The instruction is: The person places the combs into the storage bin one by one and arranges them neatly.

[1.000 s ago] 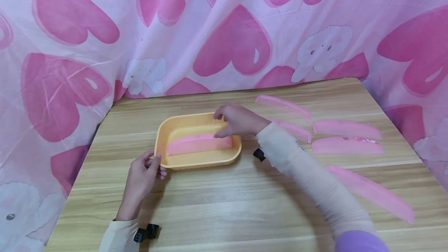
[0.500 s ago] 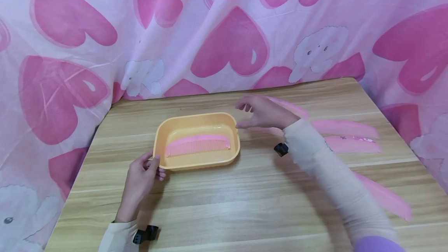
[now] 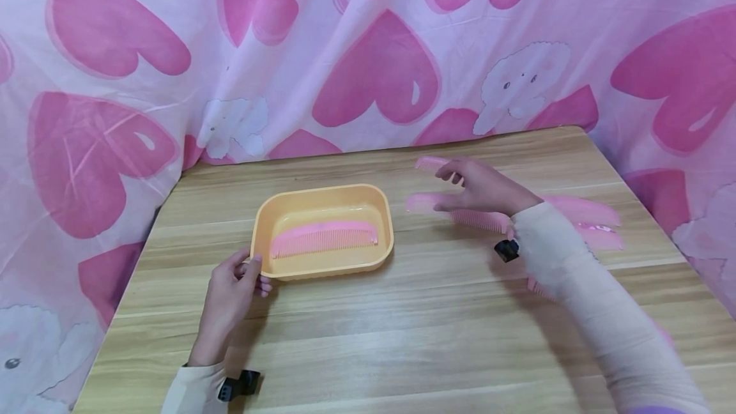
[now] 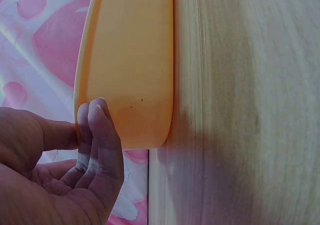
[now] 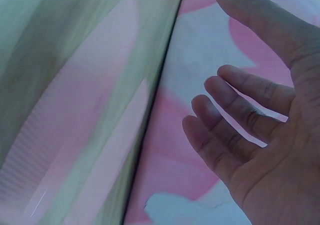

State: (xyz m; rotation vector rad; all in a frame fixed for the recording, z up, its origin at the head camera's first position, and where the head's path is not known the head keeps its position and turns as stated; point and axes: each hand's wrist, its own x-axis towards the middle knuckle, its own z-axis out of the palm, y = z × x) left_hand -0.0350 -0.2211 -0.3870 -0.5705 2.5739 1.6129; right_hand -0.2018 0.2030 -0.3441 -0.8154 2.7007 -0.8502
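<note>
A yellow-orange rectangular tray [image 3: 322, 271] stands on the wooden table, with one pink comb [image 3: 324, 239] lying inside it. My left hand [image 3: 228, 302] pinches the tray's near left corner; in the left wrist view, the thumb and fingers [image 4: 102, 140] grip its rim. Over the pink combs to the right of the tray hovers my right hand [image 3: 485, 189], fingers spread and holding nothing. Beneath it lies a comb [image 3: 480, 219], partly covered by the hand, and a farther comb [image 3: 428, 163] shows behind the fingers. The right wrist view shows two blurred combs [image 5: 75, 105] beside the hand.
More pink combs [image 3: 586, 209] lie at the table's right, partly covered by the right forearm. One comb end [image 3: 539, 289] peeks out below the sleeve. A pink heart-patterned cloth [image 3: 374, 69] hangs behind the wooden table [image 3: 345, 344].
My right hand has left the tray and moved right, over the loose combs. The comb stays in the tray. My left hand keeps its grip on the corner.
</note>
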